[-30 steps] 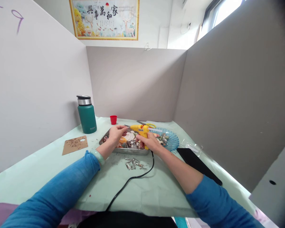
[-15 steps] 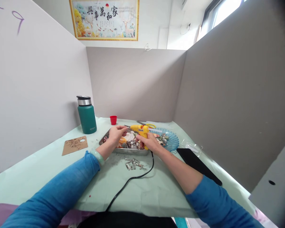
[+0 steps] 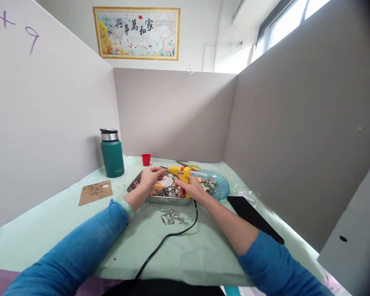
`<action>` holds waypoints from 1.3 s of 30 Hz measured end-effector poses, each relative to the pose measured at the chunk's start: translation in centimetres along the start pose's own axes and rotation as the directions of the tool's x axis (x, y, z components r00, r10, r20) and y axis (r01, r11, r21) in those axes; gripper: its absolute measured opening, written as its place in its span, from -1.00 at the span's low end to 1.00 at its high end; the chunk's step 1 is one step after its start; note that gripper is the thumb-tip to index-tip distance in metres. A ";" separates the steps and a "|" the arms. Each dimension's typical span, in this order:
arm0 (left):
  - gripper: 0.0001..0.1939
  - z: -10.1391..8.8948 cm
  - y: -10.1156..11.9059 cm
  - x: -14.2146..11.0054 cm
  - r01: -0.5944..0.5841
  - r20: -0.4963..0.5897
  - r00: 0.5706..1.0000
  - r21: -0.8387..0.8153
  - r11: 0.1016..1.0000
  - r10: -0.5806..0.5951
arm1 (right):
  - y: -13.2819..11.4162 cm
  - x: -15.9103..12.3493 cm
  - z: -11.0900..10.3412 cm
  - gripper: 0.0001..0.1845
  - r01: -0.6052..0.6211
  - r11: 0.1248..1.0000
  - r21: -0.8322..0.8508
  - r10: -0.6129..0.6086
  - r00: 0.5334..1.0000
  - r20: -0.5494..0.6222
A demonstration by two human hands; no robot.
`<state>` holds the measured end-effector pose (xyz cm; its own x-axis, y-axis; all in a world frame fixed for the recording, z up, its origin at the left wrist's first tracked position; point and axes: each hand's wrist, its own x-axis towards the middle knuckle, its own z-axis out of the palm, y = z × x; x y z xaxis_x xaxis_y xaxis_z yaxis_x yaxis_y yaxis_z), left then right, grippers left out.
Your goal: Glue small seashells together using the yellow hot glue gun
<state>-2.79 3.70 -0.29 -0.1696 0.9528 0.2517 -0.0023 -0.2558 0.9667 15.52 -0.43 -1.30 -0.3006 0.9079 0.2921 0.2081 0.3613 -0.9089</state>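
Note:
My right hand (image 3: 193, 189) is wrapped round the handle of a yellow hot glue gun (image 3: 182, 172), with a pale glue stick (image 3: 200, 174) poking out of its back end. The nozzle points left, towards my left hand (image 3: 150, 179). Thumb and fingers of that hand are pinched together close to the nozzle tip; whatever is between them is too small to name. Both hands are above a metal tray (image 3: 168, 200) of shells and small ornaments. Behind my right wrist, a blue scalloped plate (image 3: 223, 187) bears more small pieces.
Metal clips (image 3: 172, 217) lie in front of the tray, beside the gun's black cord (image 3: 169, 235). Around stand a green bottle (image 3: 112, 156), a red cup (image 3: 146, 159), a brown card (image 3: 95, 192), yellow-handled scissors (image 3: 194, 167) and a flat black object (image 3: 254, 218). Partitions enclose the table.
The camera view has tilted up slightly, so everything sits a little lower. Both hands keep nearly the same pose, with the glue gun still by the left fingertips.

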 end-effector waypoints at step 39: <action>-0.64 0.0 0.4 -0.5 0.016 0.008 1.000 -0.024 1.000 -0.016 | -0.2 -0.2 0.1 -0.65 -0.005 1.000 -0.001 0.005 1.000 0.011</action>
<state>-2.75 3.12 -0.05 -0.1619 0.9580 0.2366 -0.0283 -0.2442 0.9693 15.42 -0.69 -1.21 -0.3092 0.9076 0.2841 0.2105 0.3566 -0.9102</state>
